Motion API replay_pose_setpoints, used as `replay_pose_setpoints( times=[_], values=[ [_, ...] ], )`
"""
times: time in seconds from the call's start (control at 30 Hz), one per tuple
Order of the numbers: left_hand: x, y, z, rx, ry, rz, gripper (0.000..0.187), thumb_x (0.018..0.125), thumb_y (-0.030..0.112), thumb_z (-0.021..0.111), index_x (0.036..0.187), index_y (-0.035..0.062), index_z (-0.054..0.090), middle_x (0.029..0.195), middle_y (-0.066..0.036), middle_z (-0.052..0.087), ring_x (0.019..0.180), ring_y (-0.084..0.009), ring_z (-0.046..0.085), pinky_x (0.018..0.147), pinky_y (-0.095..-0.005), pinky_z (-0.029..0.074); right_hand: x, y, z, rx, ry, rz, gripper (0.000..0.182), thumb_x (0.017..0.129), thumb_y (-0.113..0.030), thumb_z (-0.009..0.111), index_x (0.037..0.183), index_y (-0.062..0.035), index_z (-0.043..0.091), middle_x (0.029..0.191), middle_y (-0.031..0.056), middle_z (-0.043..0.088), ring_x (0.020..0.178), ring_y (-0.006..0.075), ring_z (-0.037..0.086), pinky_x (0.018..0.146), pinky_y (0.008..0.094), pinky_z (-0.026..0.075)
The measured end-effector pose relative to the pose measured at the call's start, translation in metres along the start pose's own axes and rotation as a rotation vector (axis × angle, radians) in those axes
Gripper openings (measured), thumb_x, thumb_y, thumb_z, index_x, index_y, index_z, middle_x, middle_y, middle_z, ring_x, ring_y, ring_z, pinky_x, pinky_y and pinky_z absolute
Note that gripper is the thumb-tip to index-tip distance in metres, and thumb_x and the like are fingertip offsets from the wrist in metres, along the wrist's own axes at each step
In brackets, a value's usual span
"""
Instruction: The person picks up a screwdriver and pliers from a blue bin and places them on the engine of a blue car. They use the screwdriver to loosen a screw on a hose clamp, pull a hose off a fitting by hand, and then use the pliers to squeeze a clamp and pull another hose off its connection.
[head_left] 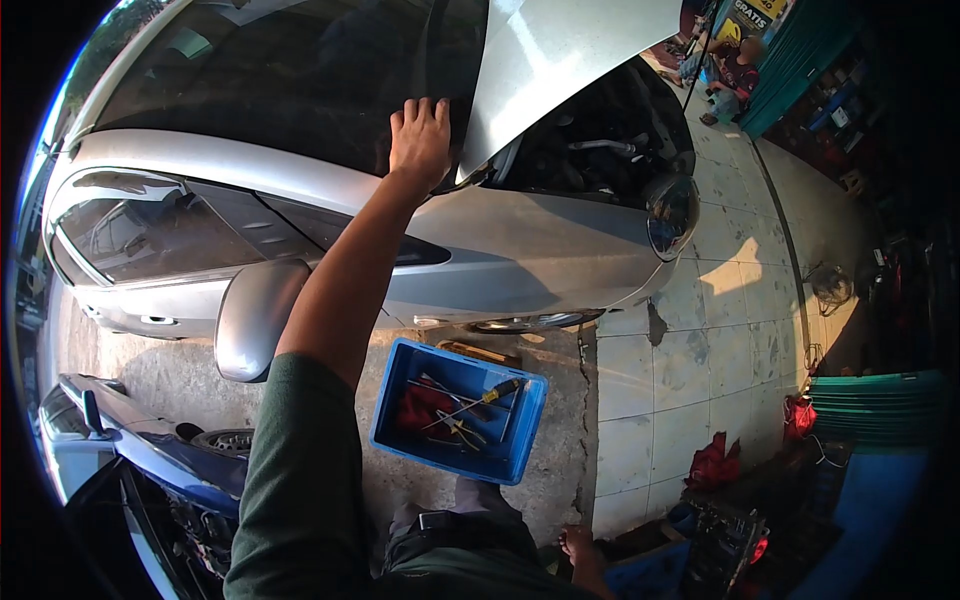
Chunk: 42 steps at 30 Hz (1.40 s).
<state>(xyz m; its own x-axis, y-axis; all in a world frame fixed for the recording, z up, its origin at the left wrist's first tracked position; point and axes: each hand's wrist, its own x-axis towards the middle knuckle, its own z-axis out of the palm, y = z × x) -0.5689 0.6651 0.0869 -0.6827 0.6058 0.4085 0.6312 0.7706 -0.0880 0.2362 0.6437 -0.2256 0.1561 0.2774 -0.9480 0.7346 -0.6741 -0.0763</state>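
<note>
My left hand is stretched far out over the silver car. Its fingers are slightly spread at the lower corner of the dark windshield, beside the raised hood; nothing shows in it. Low beside my body hangs my right hand, small in view, its fingers loosely bent and no object visible in them. In front of my legs is a blue plastic crate. Inside lie a yellow-handled screwdriver, pliers, a red cloth and other tools.
The engine bay is exposed under the hood. A side mirror juts out near my left arm. A blue vehicle stands at lower left. Red cloths and dark machine parts lie at right. A person sits beyond the tiled floor.
</note>
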Motion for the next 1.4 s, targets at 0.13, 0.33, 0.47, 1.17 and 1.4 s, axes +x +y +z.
replay_pose_setpoints(
  times=[0.13,0.33,0.47,1.17,1.4],
  values=[
    [0.002,0.004,0.023,0.044,0.07,0.0,0.072,0.082,0.017,0.08,0.146,0.0052,0.052,0.134,-0.012,0.059,0.13,-0.0299,0.051,0.107,-0.0478,0.04,0.012,0.015,-0.004,0.063,0.008,-0.025,0.012,0.099,-0.02,0.067,0.102,-0.0079,0.065,0.073,0.006,0.064,0.057,0.0149,0.059,0.046,0.0296,0.044],
    [-0.002,0.007,0.037,0.007,0.078,-0.02,0.062,0.085,0.009,0.071,0.145,0.0051,0.053,0.134,-0.012,0.061,0.13,-0.0301,0.052,0.106,-0.0488,0.041,0.001,0.009,-0.014,0.076,0.024,0.007,0.013,0.099,-0.019,0.067,0.104,-0.008,0.064,0.073,0.0065,0.063,0.057,0.0154,0.059,0.047,0.0294,0.044],
    [-0.001,0.003,0.038,-0.03,0.07,-0.025,0.059,0.087,0.009,0.069,0.144,0.0047,0.054,0.133,-0.011,0.062,0.128,-0.0299,0.053,0.106,-0.0478,0.042,-0.001,0.008,-0.017,0.116,0.05,-0.023,0.009,0.098,-0.014,0.068,0.101,-0.0071,0.063,0.075,0.0071,0.064,0.058,0.0148,0.058,0.046,0.0271,0.043],
    [-0.041,-0.028,-0.011,-0.174,-0.211,0.162,0.056,0.088,0.014,0.076,0.14,0.0039,0.058,0.154,-0.022,0.051,0.143,-0.0364,0.048,0.121,-0.0457,0.04,-0.009,-0.021,-0.008,0.039,-0.029,-0.154,0.012,0.097,-0.016,0.069,0.094,-0.0078,0.062,0.074,0.0058,0.063,0.056,0.0136,0.058,0.043,0.0266,0.041],
    [-0.082,-0.021,-0.028,-0.135,0.001,0.167,0.045,0.091,0.018,0.072,0.132,0.0027,0.063,0.152,-0.023,0.052,0.148,-0.0363,0.044,0.122,-0.0445,0.038,-0.005,-0.058,-0.009,-0.008,-0.018,-0.302,0.013,0.098,-0.019,0.07,0.091,-0.009,0.064,0.072,0.003,0.063,0.057,0.013,0.058,0.046,0.0281,0.041]
  ],
)
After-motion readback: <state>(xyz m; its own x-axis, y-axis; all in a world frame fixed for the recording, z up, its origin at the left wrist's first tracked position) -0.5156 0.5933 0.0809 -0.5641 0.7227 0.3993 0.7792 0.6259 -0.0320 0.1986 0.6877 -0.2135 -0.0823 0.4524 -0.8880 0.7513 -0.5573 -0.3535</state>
